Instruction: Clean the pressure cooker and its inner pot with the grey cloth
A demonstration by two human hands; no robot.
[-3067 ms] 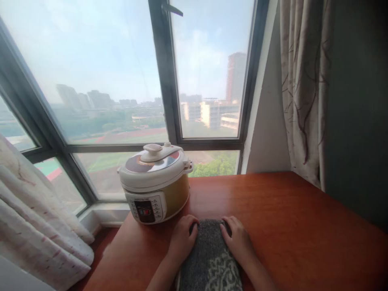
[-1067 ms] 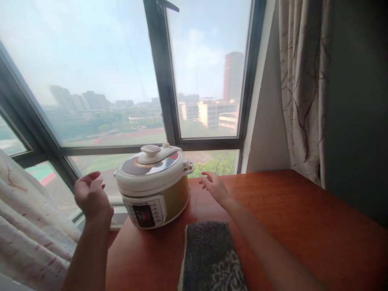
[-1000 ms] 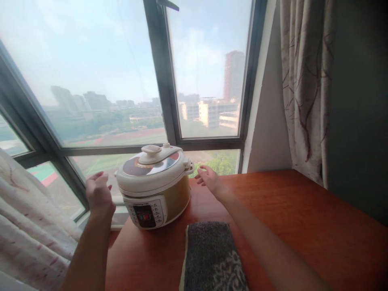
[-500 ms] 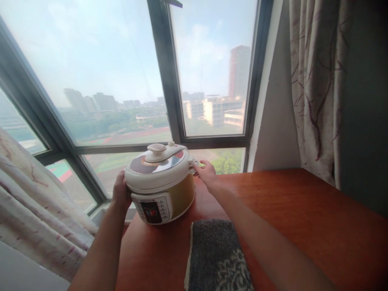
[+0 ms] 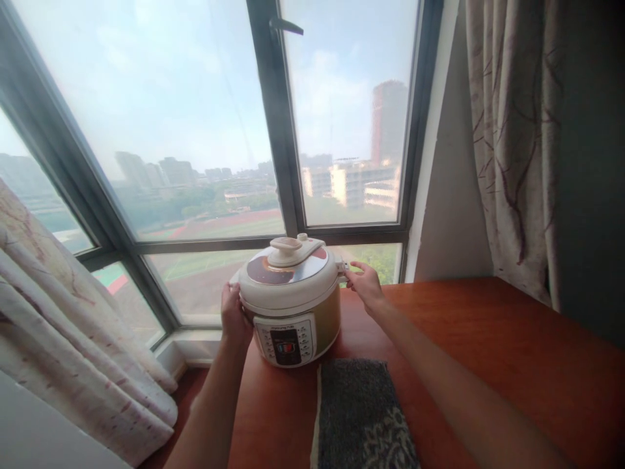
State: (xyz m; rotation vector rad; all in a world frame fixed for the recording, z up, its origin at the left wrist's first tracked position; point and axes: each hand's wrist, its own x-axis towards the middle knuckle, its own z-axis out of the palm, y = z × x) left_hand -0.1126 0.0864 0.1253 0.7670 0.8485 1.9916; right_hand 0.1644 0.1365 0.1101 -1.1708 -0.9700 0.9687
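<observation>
A white and gold electric pressure cooker (image 5: pixel 288 309) stands upright on the wooden table, its lid closed and its control panel facing me, turned slightly right. My left hand (image 5: pixel 236 312) is closed on the handle at its left side, with most of the fingers hidden behind the body. At the opposite side, my right hand (image 5: pixel 364 283) grips the right handle between thumb and fingers. In front of the cooker lies a folded dark grey cloth (image 5: pixel 354 404) with a pale pattern, close to the base.
The reddish-brown table (image 5: pixel 469 345) extends to the right, and its left edge runs close beside the cooker. Large windows (image 5: pixel 195 130) rise behind it. A patterned curtain (image 5: pixel 58 345) hangs at the left and another curtain (image 5: pixel 512 143) at the right.
Both hands have shifted the cooker to the right along the table, closer to being behind the cloth. My view has tilted up slightly and turned a little left.
</observation>
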